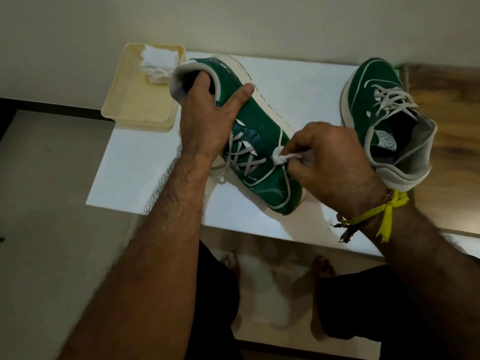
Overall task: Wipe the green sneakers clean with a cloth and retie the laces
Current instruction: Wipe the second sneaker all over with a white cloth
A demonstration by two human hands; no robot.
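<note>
Gripping the light, floppy sneaker (262,131) at its collar with left hand (205,110), right hand (330,162) pinching soft cloth (281,155).

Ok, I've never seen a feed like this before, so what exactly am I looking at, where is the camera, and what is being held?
There is no machine here: a person works with bare hands, filmed by a camera worn on the head, looking down. The left hand grips the collar of a green sneaker lying tilted on the white table. The right hand pinches a small white cloth against that sneaker's side, beside the laces. A second sneaker rests on the table to the right. A cream tray at the far left corner holds more white cloths.
</note>
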